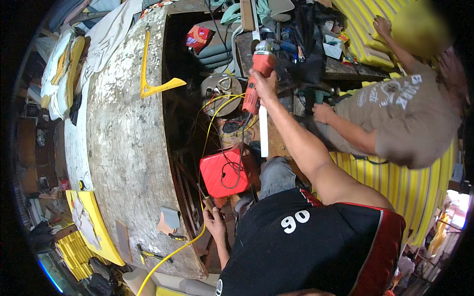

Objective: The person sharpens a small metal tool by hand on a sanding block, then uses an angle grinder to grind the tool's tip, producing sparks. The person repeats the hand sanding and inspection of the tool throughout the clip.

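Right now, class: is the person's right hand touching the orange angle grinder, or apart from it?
Touching. The head view shows the right hand wrapped around the orange angle grinder, fingers closed over its body, with no gap between them.

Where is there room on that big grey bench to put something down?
The worn grey benchtop is mostly bare between the yellow square ruler at its far end and the yellow foam sheet at its near end. It is crowded past the right hand holding the orange grinder, among tools and cables, and around the red case by the left hand.
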Motion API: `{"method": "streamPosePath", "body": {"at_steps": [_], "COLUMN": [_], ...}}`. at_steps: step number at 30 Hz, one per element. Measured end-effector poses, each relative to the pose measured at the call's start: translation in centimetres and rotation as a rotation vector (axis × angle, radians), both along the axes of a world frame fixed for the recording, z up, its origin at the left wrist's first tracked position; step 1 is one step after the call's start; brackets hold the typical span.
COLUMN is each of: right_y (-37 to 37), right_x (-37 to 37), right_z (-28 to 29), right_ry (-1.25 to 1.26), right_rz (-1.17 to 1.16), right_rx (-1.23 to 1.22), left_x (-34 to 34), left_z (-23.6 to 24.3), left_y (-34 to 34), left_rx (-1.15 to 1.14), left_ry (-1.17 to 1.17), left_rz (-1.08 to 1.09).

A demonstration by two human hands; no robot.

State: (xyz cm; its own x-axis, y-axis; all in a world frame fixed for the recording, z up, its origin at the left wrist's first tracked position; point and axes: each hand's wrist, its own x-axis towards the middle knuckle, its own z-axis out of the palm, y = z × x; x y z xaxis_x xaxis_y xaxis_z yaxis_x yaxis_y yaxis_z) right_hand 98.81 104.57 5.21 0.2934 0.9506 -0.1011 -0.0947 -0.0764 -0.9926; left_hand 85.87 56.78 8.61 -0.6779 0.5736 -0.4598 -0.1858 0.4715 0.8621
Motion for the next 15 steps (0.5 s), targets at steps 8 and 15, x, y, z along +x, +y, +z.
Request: {"method": "streamPosePath", "body": {"at_steps": [8, 15], "right_y": [15.5, 25.2], "right_x": [4.7, 8.0], "right_z": [-1.6, -1.2], "right_ry": [-0.329, -0.504], "right_rz": [-0.149, -0.105], "right_rx": [-0.102, -0.243], "left_x": [1.9, 3.8], "left_z": [0.2, 0.9], "left_y": [4.9, 8.2], "left_rx": [-0.083, -0.215], "left_ry": [-0.035, -0.026], "left_rz": [0.021, 0.029]}}
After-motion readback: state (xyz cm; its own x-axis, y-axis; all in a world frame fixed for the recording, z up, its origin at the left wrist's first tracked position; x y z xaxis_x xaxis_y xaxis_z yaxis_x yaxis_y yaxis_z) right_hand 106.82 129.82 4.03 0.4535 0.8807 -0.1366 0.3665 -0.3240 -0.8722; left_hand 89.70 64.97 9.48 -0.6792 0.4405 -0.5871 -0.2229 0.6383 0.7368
